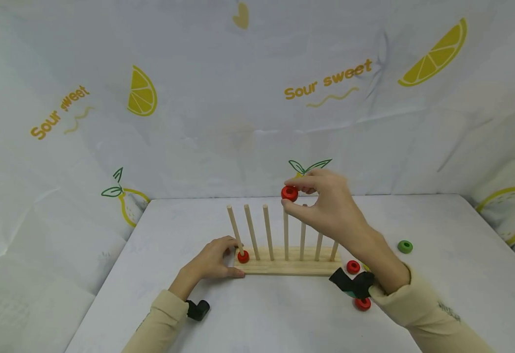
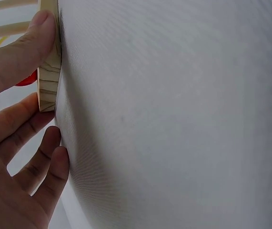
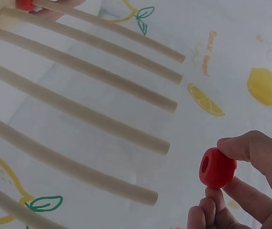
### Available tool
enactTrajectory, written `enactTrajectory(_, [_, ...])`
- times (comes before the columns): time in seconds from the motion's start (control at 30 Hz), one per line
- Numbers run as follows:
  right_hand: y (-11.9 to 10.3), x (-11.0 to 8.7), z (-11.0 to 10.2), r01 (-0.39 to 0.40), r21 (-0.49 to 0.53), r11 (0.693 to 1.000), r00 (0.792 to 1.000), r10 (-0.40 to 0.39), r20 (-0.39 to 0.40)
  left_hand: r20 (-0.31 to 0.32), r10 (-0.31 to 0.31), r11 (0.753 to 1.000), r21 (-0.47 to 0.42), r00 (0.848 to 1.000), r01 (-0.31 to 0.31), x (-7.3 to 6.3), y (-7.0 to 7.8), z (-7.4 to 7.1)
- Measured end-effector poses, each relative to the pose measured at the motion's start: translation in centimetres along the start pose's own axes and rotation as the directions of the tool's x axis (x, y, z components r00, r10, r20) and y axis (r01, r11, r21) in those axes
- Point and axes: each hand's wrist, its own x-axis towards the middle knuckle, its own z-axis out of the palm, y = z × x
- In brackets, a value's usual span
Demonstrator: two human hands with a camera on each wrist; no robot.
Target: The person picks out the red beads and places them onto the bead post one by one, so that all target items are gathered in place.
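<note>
A wooden base [image 1: 283,267] carries a row of several upright pegs [image 1: 267,233]. At its left end my left hand [image 1: 213,257] grips it, thumb along the front edge and fingers behind. The left wrist view shows that thumb [image 2: 43,36] pressed on the end of the wood. One red bead [image 1: 243,256] sits at the foot of the leftmost peg. Above the pegs, my right hand [image 1: 328,201] pinches another red bead [image 3: 217,168] between thumb and fingers, its hole visible. In the right wrist view this bead is apart from the peg tips.
To the right of the base lie two more red beads [image 1: 353,266] and a green bead [image 1: 404,246]. Something yellow [image 1: 366,267] is mostly hidden behind the right forearm. A white cloth with lemon prints [image 1: 142,90] hangs behind the white table [image 1: 186,220].
</note>
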Motion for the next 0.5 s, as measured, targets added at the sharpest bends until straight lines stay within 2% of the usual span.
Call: enactTrajectory(0.5, [-2.4,2.0,2.9,0.042,0.045,0.998,0.998,-0.044,0.046,0.006,-0.017,1.0,0.003,1.0,0.017,0.0,0.0,0.1])
